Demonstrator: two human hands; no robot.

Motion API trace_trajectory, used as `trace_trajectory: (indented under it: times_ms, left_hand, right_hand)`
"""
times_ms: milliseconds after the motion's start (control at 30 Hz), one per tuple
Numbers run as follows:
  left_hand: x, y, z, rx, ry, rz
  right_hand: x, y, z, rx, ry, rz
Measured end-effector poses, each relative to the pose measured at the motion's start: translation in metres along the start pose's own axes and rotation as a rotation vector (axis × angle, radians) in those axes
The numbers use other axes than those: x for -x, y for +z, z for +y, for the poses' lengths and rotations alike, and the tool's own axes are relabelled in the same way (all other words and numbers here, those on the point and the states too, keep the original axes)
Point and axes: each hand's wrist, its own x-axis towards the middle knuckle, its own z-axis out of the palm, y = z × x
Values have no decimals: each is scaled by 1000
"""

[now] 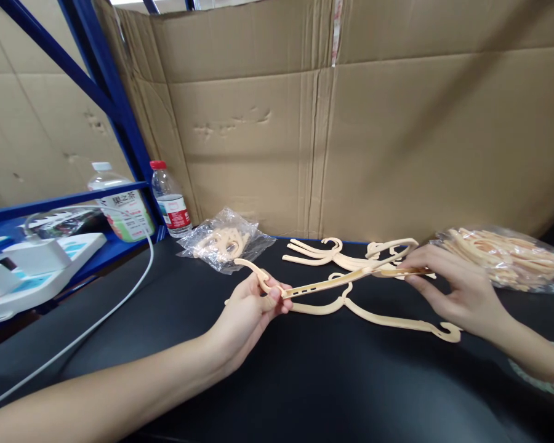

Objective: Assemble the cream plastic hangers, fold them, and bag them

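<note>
"What is held, and where?"

"A beige hanger [335, 282] is held above the black table [305, 381]. Its slotted end and a small hook piece [255, 269] are pinched by the left hand [249, 307]; its other arm is gripped by the right hand [457, 283], presumably so that it is kept steady."

"What is placed nearby?"

"Another hanger [381, 319] is laid flat beneath; small pieces [224, 243] are contained by a clear bag [257, 237], probably against scattering."

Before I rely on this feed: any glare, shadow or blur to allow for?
Head view: highlights glint off the left bag and right bag; a soft diagonal shadow crosses the cardboard at upper right; a pale sheen lies on the table at lower right; the held hanger looks slightly soft, but its slots show.
</note>
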Motion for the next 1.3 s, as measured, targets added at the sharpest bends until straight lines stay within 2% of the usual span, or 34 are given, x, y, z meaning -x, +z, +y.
trace_trajectory:
  times_ms: [300, 433, 533, 600, 667, 700, 733, 800, 833, 867, 933, 1000, 1167, 1300]
  left_hand:
    - [-9, -7, -6, -5, 121, 139]
    - [-10, -7, -5, 12, 106, 124]
    - [-9, -6, -9, -13, 26, 106]
    - [-4, -5, -13, -127, -43, 30]
    - [5, -3, -16, -369, -20, -134]
    - [10, -1, -15, -531, 43, -260]
    - [16, 1, -13, -686, 178, -382]
    - [28, 5, -5, -926, 396, -698]
    - [32, 7, -1, -1005, 472, -806]
    - [36, 8, 3, -1058, 547, -864]
    - [38, 9, 7, -1128, 647, -904]
    - [37, 7, 6, -1177, 700, -879]
    - [29, -1, -5, -1313, 693, -793]
    - [27, -3, -8, -1328, 726, -751]
  right_hand:
    - [2, 4, -17, 57, 54, -25]
    - [1, 3, -13, 81, 139, -33]
    - [1, 0, -8, 70, 216, -47]
    - [1, -2, -6, 42, 267, -59]
    - [0, -3, -6, -21, 321, -95]
    - [0, -3, -6, -64, 347, -127]
    - [0, -2, -7, -112, 372, -164]
    - [1, 0, -11, -207, 425, -255]
    - [1, 2, -13, -251, 452, -302]
    - [2, 3, -16, -293, 480, -350]
    - [3, 5, -20, -356, 529, -447]
    - [3, 5, -24, -359, 537, -523]
    - [3, -1, -27, -198, 459, -663]
    - [6, -5, -26, -113, 424, -736]
